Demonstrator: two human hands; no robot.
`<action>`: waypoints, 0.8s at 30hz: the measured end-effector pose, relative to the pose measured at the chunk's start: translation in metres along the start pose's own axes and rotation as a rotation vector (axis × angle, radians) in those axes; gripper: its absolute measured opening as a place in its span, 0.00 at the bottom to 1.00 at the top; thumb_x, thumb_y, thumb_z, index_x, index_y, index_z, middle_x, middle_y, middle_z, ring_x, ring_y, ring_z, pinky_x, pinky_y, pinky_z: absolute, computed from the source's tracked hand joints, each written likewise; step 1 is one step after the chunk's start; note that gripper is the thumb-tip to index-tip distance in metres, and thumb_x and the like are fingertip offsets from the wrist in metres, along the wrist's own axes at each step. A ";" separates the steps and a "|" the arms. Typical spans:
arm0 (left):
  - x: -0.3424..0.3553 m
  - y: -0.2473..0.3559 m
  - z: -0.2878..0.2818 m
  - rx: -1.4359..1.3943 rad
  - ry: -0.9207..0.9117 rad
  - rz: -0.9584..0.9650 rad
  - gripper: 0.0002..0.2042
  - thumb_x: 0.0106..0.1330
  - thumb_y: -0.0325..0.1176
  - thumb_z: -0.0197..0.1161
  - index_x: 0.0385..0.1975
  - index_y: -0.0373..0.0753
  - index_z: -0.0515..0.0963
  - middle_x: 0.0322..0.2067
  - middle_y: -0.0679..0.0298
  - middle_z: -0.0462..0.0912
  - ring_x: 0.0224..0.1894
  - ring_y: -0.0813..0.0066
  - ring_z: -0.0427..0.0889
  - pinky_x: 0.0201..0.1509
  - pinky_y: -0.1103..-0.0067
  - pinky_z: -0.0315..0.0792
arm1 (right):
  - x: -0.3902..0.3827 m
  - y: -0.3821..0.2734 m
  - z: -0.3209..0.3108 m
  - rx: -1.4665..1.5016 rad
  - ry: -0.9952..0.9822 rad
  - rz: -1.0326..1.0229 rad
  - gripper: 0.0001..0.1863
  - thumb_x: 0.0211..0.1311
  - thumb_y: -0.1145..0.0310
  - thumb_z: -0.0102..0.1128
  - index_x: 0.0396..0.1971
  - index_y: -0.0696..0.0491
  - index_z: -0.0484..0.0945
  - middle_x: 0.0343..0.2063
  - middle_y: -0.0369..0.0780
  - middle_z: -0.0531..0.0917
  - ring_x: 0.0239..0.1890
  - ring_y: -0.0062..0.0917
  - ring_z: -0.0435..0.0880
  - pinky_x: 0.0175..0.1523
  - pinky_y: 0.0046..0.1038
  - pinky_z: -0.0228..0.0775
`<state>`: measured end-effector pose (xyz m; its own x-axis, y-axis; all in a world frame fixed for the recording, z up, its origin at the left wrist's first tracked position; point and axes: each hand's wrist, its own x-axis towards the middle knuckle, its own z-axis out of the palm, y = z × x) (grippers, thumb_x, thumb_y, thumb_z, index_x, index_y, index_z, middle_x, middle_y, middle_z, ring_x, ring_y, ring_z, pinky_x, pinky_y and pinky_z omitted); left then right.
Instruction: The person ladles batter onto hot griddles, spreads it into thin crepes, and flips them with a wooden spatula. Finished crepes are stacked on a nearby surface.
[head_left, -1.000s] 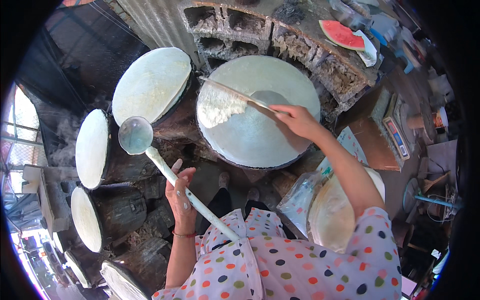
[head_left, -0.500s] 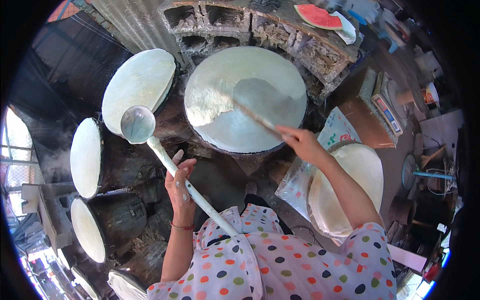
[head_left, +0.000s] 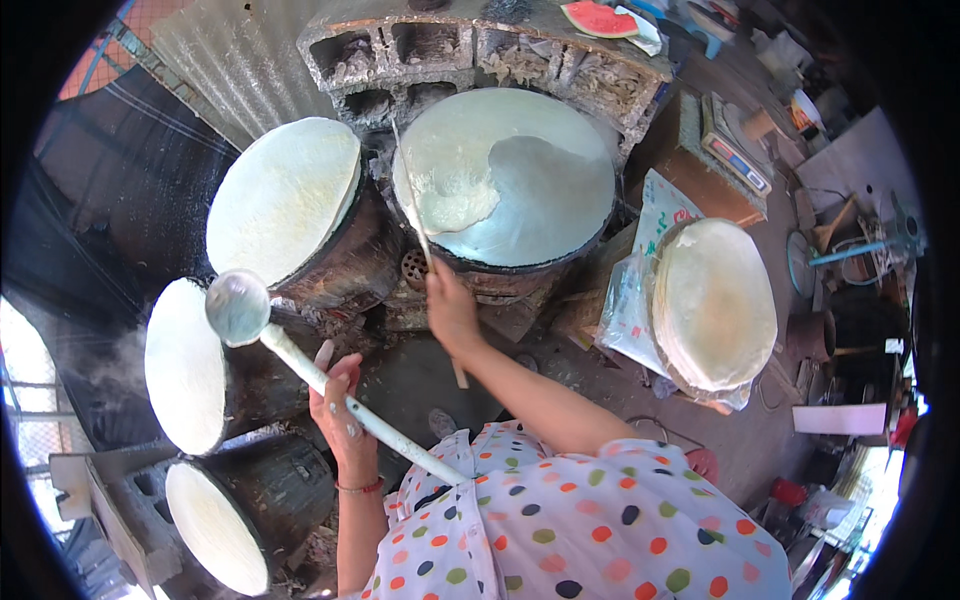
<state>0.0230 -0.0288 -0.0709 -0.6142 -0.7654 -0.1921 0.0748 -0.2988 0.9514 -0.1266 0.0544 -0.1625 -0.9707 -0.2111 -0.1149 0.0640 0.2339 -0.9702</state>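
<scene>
I grip the white handle of a ladle [head_left: 238, 306] with my left hand [head_left: 338, 400], its pale-smeared fingers partly raised. My right hand [head_left: 450, 310] holds a thin wooden stick [head_left: 412, 188] at the near left rim of the large round griddle [head_left: 540, 195]. Pale batter [head_left: 455, 200] covers the griddle's left and far part, and bare grey surface shows on the right. A round griddle with a cream sheet [head_left: 275, 200] stands to its left. More coated rounds [head_left: 185, 365] stand down the left side. A pile of thin round sheets [head_left: 715, 300] lies on a plastic bag at the right.
Concrete blocks [head_left: 425, 80] with a watermelon slice [head_left: 595, 18] on top stand behind the griddle. A corrugated sheet [head_left: 225, 65] and dark covering [head_left: 100, 215] are at the back left. A box [head_left: 675, 155] and mixed equipment [head_left: 850, 250] stand at the right.
My right hand has swept left and toward me with the stick, which now points away from me along the griddle's left rim. The view has shifted, showing more of the sheet pile.
</scene>
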 end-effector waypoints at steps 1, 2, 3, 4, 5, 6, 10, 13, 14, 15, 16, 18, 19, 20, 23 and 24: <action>-0.001 0.004 -0.013 0.028 0.008 0.008 0.29 0.59 0.34 0.55 0.60 0.26 0.62 0.41 0.55 0.81 0.45 0.73 0.76 0.56 0.78 0.66 | 0.003 0.005 0.027 0.021 0.006 0.068 0.20 0.72 0.61 0.42 0.60 0.50 0.66 0.49 0.49 0.78 0.54 0.43 0.75 0.58 0.36 0.63; 0.001 0.003 -0.031 0.027 0.022 0.010 0.28 0.59 0.35 0.55 0.59 0.26 0.63 0.41 0.55 0.80 0.45 0.73 0.76 0.56 0.78 0.66 | -0.002 -0.002 0.044 0.043 0.019 0.125 0.20 0.72 0.61 0.41 0.60 0.50 0.67 0.49 0.49 0.78 0.53 0.44 0.75 0.58 0.36 0.63; 0.003 0.001 -0.047 0.026 0.029 0.007 0.28 0.59 0.35 0.55 0.58 0.26 0.63 0.42 0.55 0.80 0.46 0.73 0.76 0.57 0.77 0.66 | -0.008 -0.007 0.055 0.063 0.040 0.185 0.20 0.72 0.62 0.40 0.59 0.50 0.67 0.48 0.49 0.78 0.53 0.45 0.74 0.58 0.36 0.63; 0.005 0.004 -0.055 0.019 0.010 0.000 0.27 0.59 0.35 0.55 0.58 0.26 0.64 0.43 0.54 0.80 0.46 0.73 0.76 0.57 0.77 0.66 | -0.012 0.004 0.062 -0.032 0.146 0.109 0.19 0.72 0.61 0.40 0.60 0.48 0.66 0.36 0.44 0.80 0.37 0.37 0.81 0.43 0.35 0.72; 0.006 0.007 -0.061 0.012 -0.011 -0.007 0.27 0.59 0.35 0.54 0.57 0.26 0.64 0.44 0.53 0.79 0.47 0.72 0.76 0.57 0.77 0.66 | -0.017 0.018 0.062 0.033 0.155 0.164 0.19 0.73 0.61 0.40 0.60 0.46 0.65 0.31 0.41 0.78 0.30 0.32 0.78 0.36 0.32 0.70; 0.007 0.008 -0.067 0.000 -0.024 -0.015 0.26 0.59 0.35 0.54 0.56 0.25 0.65 0.45 0.53 0.78 0.48 0.72 0.76 0.58 0.77 0.66 | -0.023 0.035 0.060 0.093 0.157 0.216 0.19 0.73 0.60 0.39 0.60 0.45 0.65 0.26 0.38 0.75 0.23 0.28 0.74 0.28 0.30 0.68; 0.009 0.006 -0.081 -0.042 -0.075 -0.002 0.24 0.59 0.34 0.54 0.53 0.24 0.67 0.47 0.51 0.77 0.48 0.71 0.76 0.59 0.76 0.66 | -0.077 -0.012 0.020 0.519 0.132 0.543 0.18 0.75 0.58 0.35 0.61 0.40 0.61 0.17 0.31 0.65 0.10 0.15 0.58 0.13 0.21 0.55; 0.008 0.007 -0.080 -0.093 -0.135 0.018 0.23 0.59 0.33 0.54 0.51 0.23 0.68 0.45 0.51 0.78 0.47 0.71 0.77 0.59 0.76 0.67 | -0.090 -0.003 0.002 0.560 0.201 0.524 0.16 0.75 0.58 0.34 0.56 0.43 0.63 0.18 0.34 0.67 0.09 0.17 0.63 0.12 0.25 0.65; 0.011 0.002 -0.087 -0.081 -0.167 -0.012 0.24 0.59 0.33 0.54 0.53 0.23 0.67 0.45 0.51 0.78 0.46 0.72 0.77 0.58 0.76 0.67 | -0.090 0.002 -0.007 0.575 0.216 0.522 0.15 0.75 0.57 0.34 0.53 0.45 0.64 0.18 0.34 0.67 0.09 0.17 0.64 0.13 0.26 0.66; 0.011 0.002 -0.089 -0.093 -0.173 -0.016 0.25 0.59 0.32 0.53 0.54 0.23 0.66 0.44 0.51 0.79 0.46 0.72 0.77 0.58 0.77 0.67 | -0.086 0.007 -0.015 0.589 0.229 0.518 0.14 0.75 0.57 0.33 0.50 0.46 0.65 0.18 0.34 0.67 0.09 0.18 0.64 0.13 0.27 0.68; 0.011 0.003 -0.089 -0.106 -0.177 -0.019 0.25 0.59 0.32 0.53 0.55 0.23 0.65 0.44 0.52 0.79 0.46 0.72 0.77 0.58 0.78 0.67 | -0.083 0.010 -0.021 0.584 0.286 0.467 0.12 0.74 0.58 0.34 0.40 0.50 0.64 0.17 0.36 0.69 0.08 0.20 0.67 0.11 0.27 0.68; 0.011 0.004 -0.088 -0.114 -0.185 -0.037 0.27 0.58 0.32 0.53 0.57 0.23 0.63 0.42 0.53 0.80 0.45 0.73 0.77 0.58 0.79 0.67 | -0.078 0.015 -0.026 0.502 0.263 0.401 0.12 0.73 0.59 0.36 0.39 0.51 0.66 0.15 0.36 0.68 0.08 0.22 0.68 0.11 0.28 0.68; 0.011 0.005 -0.087 -0.113 -0.187 -0.049 0.28 0.58 0.31 0.52 0.58 0.23 0.62 0.41 0.53 0.80 0.44 0.73 0.77 0.58 0.79 0.67 | -0.077 0.015 -0.024 0.461 0.222 0.363 0.11 0.73 0.60 0.37 0.38 0.51 0.66 0.15 0.37 0.69 0.09 0.24 0.70 0.11 0.29 0.68; 0.011 0.007 -0.087 -0.110 -0.182 -0.055 0.28 0.58 0.31 0.52 0.59 0.23 0.61 0.40 0.54 0.81 0.44 0.73 0.77 0.58 0.79 0.67 | -0.078 0.006 -0.015 0.223 0.175 0.321 0.11 0.72 0.61 0.39 0.38 0.52 0.66 0.16 0.41 0.72 0.10 0.29 0.73 0.13 0.32 0.68; 0.009 0.007 -0.078 -0.108 -0.195 -0.064 0.29 0.58 0.30 0.51 0.60 0.23 0.61 0.39 0.54 0.81 0.44 0.73 0.77 0.58 0.79 0.67 | -0.078 0.020 0.005 -0.201 0.088 0.117 0.09 0.70 0.63 0.41 0.39 0.52 0.68 0.21 0.51 0.78 0.16 0.44 0.79 0.20 0.43 0.68; 0.008 0.007 -0.075 -0.106 -0.204 -0.055 0.29 0.57 0.30 0.51 0.60 0.23 0.61 0.39 0.54 0.81 0.44 0.73 0.77 0.58 0.79 0.66 | -0.074 0.034 0.007 -0.279 0.103 0.046 0.09 0.70 0.63 0.41 0.39 0.52 0.68 0.21 0.51 0.78 0.17 0.46 0.79 0.21 0.44 0.68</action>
<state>0.0779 -0.0795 -0.0837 -0.7648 -0.6187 -0.1796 0.1128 -0.4031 0.9082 -0.0505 0.0713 -0.1888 -0.9876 -0.0999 -0.1212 0.0562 0.4956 -0.8667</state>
